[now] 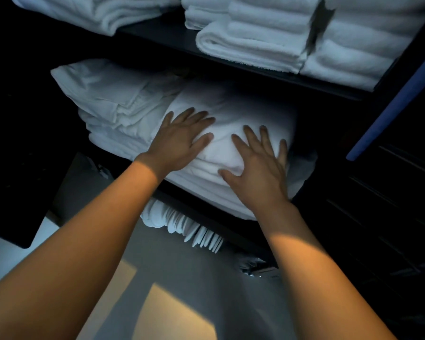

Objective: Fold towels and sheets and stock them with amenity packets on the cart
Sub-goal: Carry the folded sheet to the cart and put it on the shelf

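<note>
Both hands are down flat on the bulky folded white sheet (231, 123) sitting on the dark middle shelf (231, 224) of the cart; the left hand (179, 141) presses its top with fingers (201, 119) straight and spread, grasping nothing; the right hand (258, 168) lies over its front edge, fingers likewise released and splayed, thumb on the fold; just beside it on the left, touching, a second pile of thinner folded white linen (108, 106) shares the same shelf; the upper shelf (177, 38) carries three stacks of thick folded white terry towels (260, 40); below, a row of flat white packets (182, 224) stands on edge, too many to count; no writing is readable anywhere.
</note>
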Demonstrator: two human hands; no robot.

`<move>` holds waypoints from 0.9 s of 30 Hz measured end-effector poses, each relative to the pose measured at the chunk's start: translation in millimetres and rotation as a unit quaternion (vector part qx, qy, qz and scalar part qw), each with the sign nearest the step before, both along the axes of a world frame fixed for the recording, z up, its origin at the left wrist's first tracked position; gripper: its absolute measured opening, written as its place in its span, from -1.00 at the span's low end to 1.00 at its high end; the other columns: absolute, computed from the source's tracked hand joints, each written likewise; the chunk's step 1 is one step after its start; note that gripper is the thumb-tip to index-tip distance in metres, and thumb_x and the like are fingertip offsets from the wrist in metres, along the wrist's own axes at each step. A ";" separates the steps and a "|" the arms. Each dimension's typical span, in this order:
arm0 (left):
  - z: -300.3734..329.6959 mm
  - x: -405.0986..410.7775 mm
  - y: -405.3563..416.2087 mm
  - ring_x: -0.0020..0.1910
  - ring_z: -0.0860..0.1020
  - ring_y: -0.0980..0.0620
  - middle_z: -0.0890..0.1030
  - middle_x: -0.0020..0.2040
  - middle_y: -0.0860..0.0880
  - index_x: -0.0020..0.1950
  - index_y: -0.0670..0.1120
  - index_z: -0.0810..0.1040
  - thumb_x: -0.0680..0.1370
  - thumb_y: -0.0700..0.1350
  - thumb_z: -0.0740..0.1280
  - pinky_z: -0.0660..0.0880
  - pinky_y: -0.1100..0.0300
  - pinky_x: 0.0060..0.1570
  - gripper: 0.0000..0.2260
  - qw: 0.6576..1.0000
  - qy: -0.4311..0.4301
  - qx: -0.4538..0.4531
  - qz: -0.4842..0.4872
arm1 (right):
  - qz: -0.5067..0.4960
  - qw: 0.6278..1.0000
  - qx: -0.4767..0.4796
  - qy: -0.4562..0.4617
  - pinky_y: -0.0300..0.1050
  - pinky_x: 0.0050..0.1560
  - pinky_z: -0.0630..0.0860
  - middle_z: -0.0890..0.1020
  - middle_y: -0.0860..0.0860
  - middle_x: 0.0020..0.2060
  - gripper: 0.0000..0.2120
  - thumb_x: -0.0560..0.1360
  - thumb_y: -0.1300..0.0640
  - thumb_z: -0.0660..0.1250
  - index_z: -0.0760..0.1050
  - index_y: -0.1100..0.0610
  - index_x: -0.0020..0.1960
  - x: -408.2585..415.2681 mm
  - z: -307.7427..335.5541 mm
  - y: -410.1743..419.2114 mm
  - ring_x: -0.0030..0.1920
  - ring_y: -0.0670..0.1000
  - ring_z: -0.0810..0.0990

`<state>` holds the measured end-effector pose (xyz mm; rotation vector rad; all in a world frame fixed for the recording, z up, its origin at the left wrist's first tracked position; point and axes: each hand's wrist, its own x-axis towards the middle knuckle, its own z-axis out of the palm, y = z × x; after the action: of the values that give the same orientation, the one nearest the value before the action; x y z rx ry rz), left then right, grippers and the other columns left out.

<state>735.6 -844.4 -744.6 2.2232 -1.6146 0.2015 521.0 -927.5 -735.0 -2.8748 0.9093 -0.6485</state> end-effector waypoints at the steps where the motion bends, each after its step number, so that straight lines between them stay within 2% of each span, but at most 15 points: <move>1: -2.6 4.8 0.3 0.64 0.05 0.04 0.20 0.64 0.12 0.61 0.20 0.22 0.71 0.25 -0.01 -0.06 -0.17 0.58 -0.53 1.000 0.006 0.001 -0.003 | -0.005 1.000 -0.005 0.024 0.25 0.59 -0.21 0.12 -0.04 0.65 -0.14 0.44 -0.27 0.44 0.20 -0.06 0.62 -1.2 -1.3 -5.7 0.65 0.06 -0.08; 3: -5.7 10.9 -3.5 0.64 0.03 0.07 0.17 0.64 0.15 0.61 0.22 0.20 0.70 0.26 -0.01 -0.05 -0.18 0.57 -0.53 1.000 0.029 0.001 -0.002 | -0.023 0.998 -0.016 0.057 0.21 0.60 -0.20 0.07 -0.05 0.65 0.00 0.37 -0.26 0.52 0.10 -0.07 0.65 -4.7 -5.4 -15.1 0.65 0.05 -0.09; 8: -0.1 18.4 -13.5 0.64 0.02 0.08 0.16 0.64 0.17 0.59 0.29 0.22 0.68 0.29 0.03 -0.02 -0.22 0.56 -0.54 0.997 0.072 0.016 0.007 | -0.055 0.996 -0.016 0.073 0.24 0.60 -0.17 0.06 -0.06 0.66 0.14 0.29 -0.25 0.59 0.03 -0.03 0.66 -0.8 -12.6 -17.7 0.65 0.07 -0.08; 11: 7.5 18.4 -5.7 0.64 -0.04 0.07 0.09 0.66 0.16 0.61 0.29 0.16 0.61 0.39 0.10 -0.07 -0.23 0.57 -0.42 0.995 0.086 0.042 -0.014 | -0.062 0.994 -0.027 0.085 0.27 0.59 -0.15 0.04 -0.04 0.66 0.28 0.16 -0.23 0.65 0.00 -0.01 0.66 -1.7 -16.0 -14.6 0.65 0.10 -0.08; 14: 2.9 18.2 13.8 0.65 -0.11 0.04 -0.02 0.68 0.12 0.64 0.26 0.03 0.46 0.46 0.28 -0.12 -0.24 0.58 -0.16 0.996 0.024 0.067 -0.059 | -0.062 0.996 -0.047 0.054 0.30 0.58 -0.08 0.07 -0.04 0.65 0.19 0.21 -0.13 0.63 0.04 -0.01 0.66 -5.8 -21.5 -13.1 0.64 0.11 -0.05; 16: -5.1 15.6 25.2 0.65 -0.12 -0.01 -0.08 0.68 0.07 0.66 0.20 -0.10 0.38 0.33 0.45 -0.10 -0.23 0.56 0.02 0.993 -0.053 0.082 -0.072 | -0.065 0.996 -0.048 0.043 0.31 0.58 -0.08 0.10 -0.03 0.65 0.11 0.25 -0.11 0.58 0.07 0.00 0.65 -5.0 -23.2 -13.1 0.64 0.12 -0.03; 18: -12.3 9.7 26.5 0.66 -0.09 -0.06 -0.09 0.69 0.01 0.67 0.12 -0.14 0.35 0.12 0.55 0.01 -0.31 0.54 0.11 0.988 -0.122 0.083 -0.046 | -0.068 0.996 -0.045 0.040 0.31 0.58 -0.08 0.11 -0.03 0.65 0.06 0.29 -0.13 0.55 0.09 -0.01 0.65 -3.4 -22.8 -11.8 0.64 0.12 -0.02; 21: -19.5 1.2 17.5 0.65 -0.05 -0.09 -0.06 0.68 -0.02 0.68 0.09 -0.13 0.39 -0.05 0.53 0.06 -0.33 0.51 0.06 0.982 -0.171 0.080 0.010 | -0.069 0.996 -0.046 0.016 0.33 0.58 -0.06 0.16 -0.01 0.64 -0.03 0.36 -0.12 0.53 0.15 -0.01 0.64 -2.0 -21.6 -9.4 0.64 0.14 0.01; 24: -16.0 8.6 8.3 0.63 0.09 -0.11 0.08 0.67 -0.02 0.67 0.13 0.01 0.49 -0.07 0.43 0.14 -0.35 0.47 -0.14 0.985 -0.166 0.050 0.001 | -0.069 0.996 -0.053 -0.010 0.37 0.56 -0.01 0.23 -0.01 0.61 -0.10 0.39 -0.09 0.52 0.20 -0.02 0.62 -1.1 -19.0 -8.1 0.63 0.17 0.06; 27: 0.8 26.8 -0.6 0.58 0.21 -0.14 0.22 0.63 -0.01 0.64 0.16 0.13 0.51 -0.07 0.39 0.22 -0.35 0.41 -0.25 0.986 -0.161 0.036 -0.014 | -0.066 0.995 -0.068 -0.021 0.42 0.52 0.02 0.27 -0.02 0.59 -0.15 0.41 -0.05 0.50 0.21 -0.04 0.61 6.8 -15.4 -4.9 0.62 0.17 0.11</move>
<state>762.4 -845.0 -743.8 2.3135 -1.8411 0.5248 527.9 -932.5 -750.4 -2.9236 1.0985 -0.8104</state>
